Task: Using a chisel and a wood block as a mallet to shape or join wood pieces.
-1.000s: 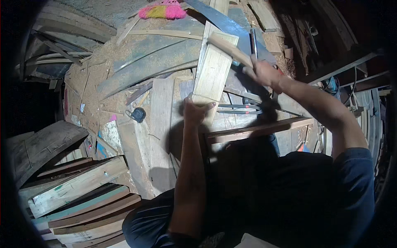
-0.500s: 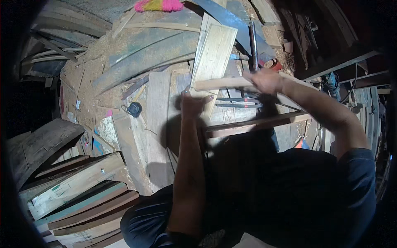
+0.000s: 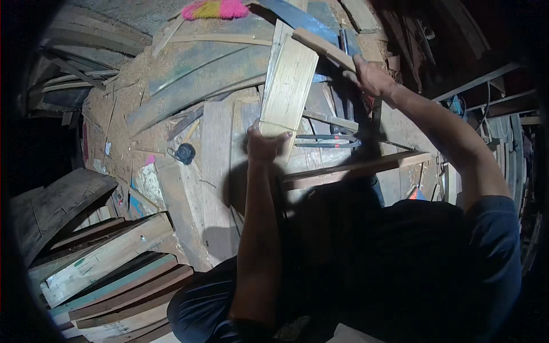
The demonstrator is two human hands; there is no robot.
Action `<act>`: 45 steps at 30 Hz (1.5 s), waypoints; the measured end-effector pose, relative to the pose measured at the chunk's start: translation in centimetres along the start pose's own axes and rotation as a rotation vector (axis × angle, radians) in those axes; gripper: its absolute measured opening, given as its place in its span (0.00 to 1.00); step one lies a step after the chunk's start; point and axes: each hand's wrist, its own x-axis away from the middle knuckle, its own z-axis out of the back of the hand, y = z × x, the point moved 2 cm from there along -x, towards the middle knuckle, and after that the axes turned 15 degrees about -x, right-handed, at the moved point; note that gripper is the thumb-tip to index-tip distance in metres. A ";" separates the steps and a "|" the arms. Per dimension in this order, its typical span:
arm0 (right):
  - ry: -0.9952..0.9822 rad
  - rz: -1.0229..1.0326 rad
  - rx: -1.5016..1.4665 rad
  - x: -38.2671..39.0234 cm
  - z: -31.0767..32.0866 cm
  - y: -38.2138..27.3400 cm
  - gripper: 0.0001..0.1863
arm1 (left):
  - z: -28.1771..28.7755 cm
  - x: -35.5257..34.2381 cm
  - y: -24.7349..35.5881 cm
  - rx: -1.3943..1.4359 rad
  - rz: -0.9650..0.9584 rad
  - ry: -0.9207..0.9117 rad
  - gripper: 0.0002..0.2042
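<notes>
My left hand (image 3: 265, 144) grips the lower end of a pale wooden board (image 3: 290, 86), which stands with another thin board against its left side. My right hand (image 3: 374, 80) is closed round a narrow wooden batten (image 3: 323, 46), its far end at the top edge of the pale board. Below it are two long dark bars with small red marks (image 3: 326, 143). A blue-grey saw blade (image 3: 300, 23) and a dark metal tube (image 3: 343, 41) lie behind the batten.
A dark tape measure (image 3: 185, 153) lies at the left among sawdust and planks. A pink-yellow fuzzy cloth (image 3: 214, 10) is at the top. Stacked boards (image 3: 106, 257) fill the lower left; a reddish beam (image 3: 354, 168) crosses below my hands; dark framework stands at the right.
The batten in my right hand swung down across the board's lower part half a second ago; now it is up at the board's top again. My left hand still grips the board.
</notes>
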 end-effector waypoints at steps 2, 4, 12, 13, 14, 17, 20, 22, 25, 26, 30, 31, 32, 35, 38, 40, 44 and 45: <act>-0.108 0.038 -0.026 0.8 -2.8 1.6 0.26 | 0.1 -0.6 1.1 0.080 0.023 -0.072 0.31; -0.292 0.164 0.125 4.8 -5.3 -0.5 0.29 | 0.3 -0.3 1.3 0.151 0.073 -0.135 0.36; -0.068 -0.008 -0.019 0.7 -1.1 -0.1 0.28 | 0.7 -0.1 1.4 0.089 -0.019 -0.028 0.30; -0.085 0.105 -0.046 1.9 -2.4 1.0 0.28 | 0.9 -0.1 3.5 0.162 -0.016 -0.077 0.29; -0.224 0.168 0.084 3.5 -3.9 0.5 0.25 | 1.3 -0.1 4.2 0.160 -0.015 -0.081 0.29; -0.517 0.255 0.312 4.2 -3.5 -0.6 0.24 | 1.6 0.3 4.3 0.044 0.033 -0.079 0.30; -0.180 0.100 0.127 0.0 -0.7 1.0 0.28 | 0.6 -0.4 1.5 0.019 0.037 -0.054 0.32; 0.055 0.163 0.093 -0.6 -1.4 1.7 0.29 | -0.3 -0.2 -0.7 0.009 0.042 -0.019 0.33; -0.308 0.094 0.143 4.2 -4.9 -0.1 0.25 | 0.5 -0.5 1.8 0.052 0.063 -0.088 0.34; -0.426 0.211 0.206 5.6 -5.2 -0.6 0.22 | 1.2 -0.5 3.3 0.073 0.051 -0.128 0.34; -0.200 0.112 0.142 2.6 -0.6 1.5 0.26 | 1.4 0.8 4.7 0.000 0.084 -0.072 0.31; -0.016 0.005 0.072 1.4 0.0 3.5 0.26 | 1.5 0.5 5.0 0.087 0.045 -0.103 0.30; -0.046 -0.017 0.029 0.9 0.2 2.0 0.26 | 1.2 0.3 3.3 -0.080 0.024 -0.011 0.30; -0.191 0.154 0.096 4.2 -3.3 1.6 0.27 | 0.6 -0.3 1.9 0.052 0.018 -0.053 0.28; -0.410 0.335 0.203 5.6 -3.4 1.7 0.24 | 1.2 0.1 3.7 0.080 0.074 -0.130 0.27; -0.186 0.196 0.120 3.8 -1.2 2.6 0.21 | 1.1 0.2 3.7 0.012 0.085 -0.089 0.26; -0.015 -0.047 -0.078 1.6 -0.4 2.3 0.25 | 0.8 0.3 2.5 0.067 0.005 -0.080 0.27; -0.060 0.038 -0.041 2.7 -1.7 2.9 0.25 | 0.6 -0.4 3.1 0.068 -0.008 -0.088 0.27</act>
